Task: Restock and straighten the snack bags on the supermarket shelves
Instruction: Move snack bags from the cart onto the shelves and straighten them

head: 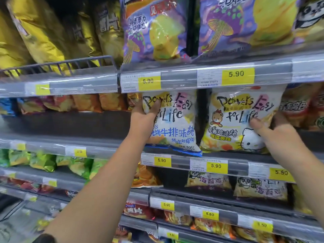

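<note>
Head: fingers (pixel 154 106) grip blue-trimmed bag (pixel 176 132), yellow-trimmed bag (pixel 231 118).

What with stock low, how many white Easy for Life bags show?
2: the blue-trimmed bag gripped by the left hand; the yellow-trimmed bag in the right hand. Others may hide behind.

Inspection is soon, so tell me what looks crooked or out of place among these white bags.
The left white bag sits tilted: its blue bottom edge slants down to the right and overhangs the shelf lip. The right white bag sits squarer. Nothing looks spilled or torn.
</note>
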